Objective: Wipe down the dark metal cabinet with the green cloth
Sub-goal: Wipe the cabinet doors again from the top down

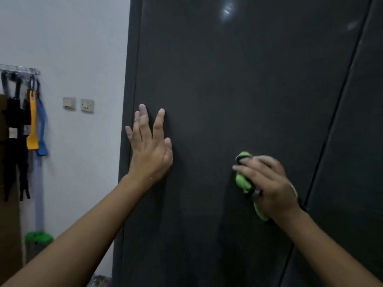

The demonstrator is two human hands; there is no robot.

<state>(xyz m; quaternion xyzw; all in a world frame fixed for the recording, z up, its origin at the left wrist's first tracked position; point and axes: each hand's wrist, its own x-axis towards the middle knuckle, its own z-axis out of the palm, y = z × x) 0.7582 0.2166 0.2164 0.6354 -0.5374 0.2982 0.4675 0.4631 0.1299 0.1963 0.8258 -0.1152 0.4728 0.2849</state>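
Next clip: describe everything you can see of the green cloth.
The green cloth is bright lime, soft-looking fabric with a dark edging strip, bunched rather than spread flat. The right hand grips it and presses it against the front of the dark metal cabinet. Much is hidden under the hand; one end shows above the fingers, another trails below the palm.
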